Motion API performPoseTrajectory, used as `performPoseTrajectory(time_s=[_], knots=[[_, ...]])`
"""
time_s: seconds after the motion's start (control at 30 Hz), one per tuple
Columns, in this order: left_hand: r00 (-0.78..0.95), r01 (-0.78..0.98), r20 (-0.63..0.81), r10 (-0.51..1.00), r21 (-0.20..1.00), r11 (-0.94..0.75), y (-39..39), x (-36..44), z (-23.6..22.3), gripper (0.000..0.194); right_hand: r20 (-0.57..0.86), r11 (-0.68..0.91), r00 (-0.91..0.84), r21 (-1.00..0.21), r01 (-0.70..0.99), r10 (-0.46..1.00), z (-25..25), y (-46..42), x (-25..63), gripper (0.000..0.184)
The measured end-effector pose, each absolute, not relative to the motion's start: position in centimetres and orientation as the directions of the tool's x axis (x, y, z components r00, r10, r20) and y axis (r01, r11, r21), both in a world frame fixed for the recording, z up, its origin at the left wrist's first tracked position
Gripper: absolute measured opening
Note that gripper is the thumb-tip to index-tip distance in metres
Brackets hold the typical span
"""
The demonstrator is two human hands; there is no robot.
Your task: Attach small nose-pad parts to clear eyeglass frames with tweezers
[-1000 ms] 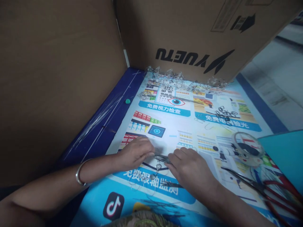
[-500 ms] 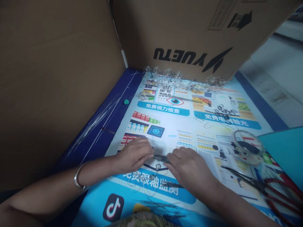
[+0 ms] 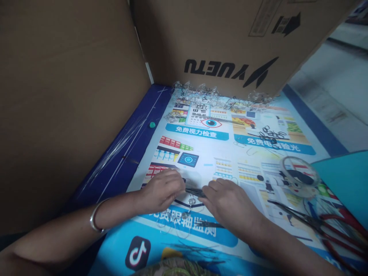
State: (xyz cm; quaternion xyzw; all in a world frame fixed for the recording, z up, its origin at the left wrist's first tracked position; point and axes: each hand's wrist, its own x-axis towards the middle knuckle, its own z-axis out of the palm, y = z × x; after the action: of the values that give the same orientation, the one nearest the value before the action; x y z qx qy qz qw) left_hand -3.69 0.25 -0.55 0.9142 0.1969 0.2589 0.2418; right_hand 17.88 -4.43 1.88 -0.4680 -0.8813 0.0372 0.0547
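My left hand (image 3: 165, 190) and my right hand (image 3: 231, 203) are both closed, facing each other low over the printed sheet. Between them runs a short bundle of thin dark wires (image 3: 194, 192), its ends hidden in the fingers of each hand. Just under the bundle, clear beads (image 3: 191, 201) hang or lie on thin wire, trailing down to curled wire loops (image 3: 181, 232). Whether the beads are fastened to the bundle I cannot tell. More dark wires (image 3: 208, 223) lie beside my right wrist, and loose dark strands (image 3: 198, 251) are scattered nearer my body.
Red-handled scissors (image 3: 313, 222) lie at right beside a clear tape roll (image 3: 299, 176). Dark wire rings (image 3: 271, 134) and a heap of clear wire pieces (image 3: 207, 96) lie farther back. Cardboard walls (image 3: 218, 34) stand behind and left. A green lump (image 3: 152, 125) sits at the left.
The view has shifted very slightly. Both hands keep almost the same place and grip on the wire bundle.
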Motion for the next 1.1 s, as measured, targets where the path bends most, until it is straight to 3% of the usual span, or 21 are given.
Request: performPoseTrajectory(time_s=[0.3, 0.73, 0.9, 1.1], knots=[[0.773, 0.235, 0.398, 0.494, 0.543, -0.806, 0.2, -3.6, -0.4, 0.008, 0.072, 0.578, -0.574, -0.11, 0.808, 0.816, 1.7, -4.2, 18.1, 0.018], [0.667, 0.278, 0.404, 0.626, 0.645, -0.712, 0.0, -3.5, 0.4, 0.01, 0.168, 0.529, -0.509, -0.102, 0.843, 0.844, 1.7, -4.4, 18.3, 0.02], [0.633, 0.255, 0.433, 0.642, 0.666, -0.701, -0.1, -3.4, 0.5, 0.01, 0.167, 0.517, -0.497, -0.114, 0.848, 0.852, 1.9, -4.5, 18.2, 0.015], [0.607, 0.38, 0.352, 0.712, 0.659, -0.65, 1.7, -1.8, 1.3, 0.016, 0.084, 0.458, -0.451, -0.09, 0.884, 0.888, 2.8, -2.9, 19.2, 0.017]])
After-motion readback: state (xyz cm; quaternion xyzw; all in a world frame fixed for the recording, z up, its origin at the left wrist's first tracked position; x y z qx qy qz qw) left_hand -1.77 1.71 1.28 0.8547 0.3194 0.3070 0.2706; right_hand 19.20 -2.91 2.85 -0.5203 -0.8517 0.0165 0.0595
